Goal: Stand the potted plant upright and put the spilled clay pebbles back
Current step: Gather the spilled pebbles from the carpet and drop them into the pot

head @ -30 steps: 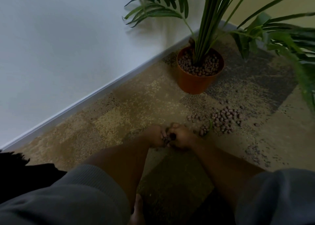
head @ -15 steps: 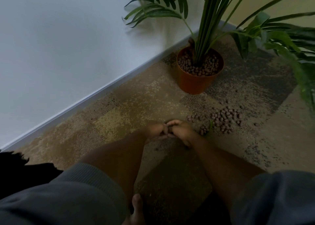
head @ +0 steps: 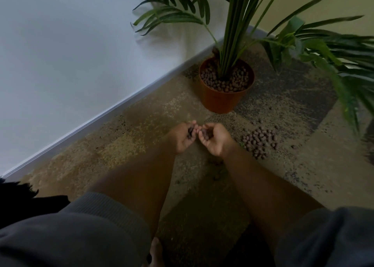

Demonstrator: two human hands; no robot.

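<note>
Kneeling over a mottled brown carpet [head: 125, 145], a person holds both hands cupped just above the floor at the centre of the frame, grey sleeves [head: 97, 226] pushed up the forearms. A white wall [head: 70, 54] and its skirting board [head: 101, 117] run diagonally across the upper left of the frame. The left hand [head: 183, 138] sits palm up, its fingers [head: 192, 125] curled round a few dark clay pebbles. Just beside it, almost touching, the right hand [head: 214, 140] is likewise cupped, fingers bent over a small clutch of the same pebbles in the palm. Above the hands, in the upper centre of the frame, the potted plant [head: 232, 34] stands upright in its orange pot [head: 220, 101] close to the skirting board, the pot's surface covered with pebbles around the green stems. To the right of the hands, a loose heap of spilled clay pebbles [head: 260, 140] lies on the carpet, with a few strays scattered above it and towards the lower right of the pot. Long green fronds [head: 334, 54] spread across the upper right of the frame.
</note>
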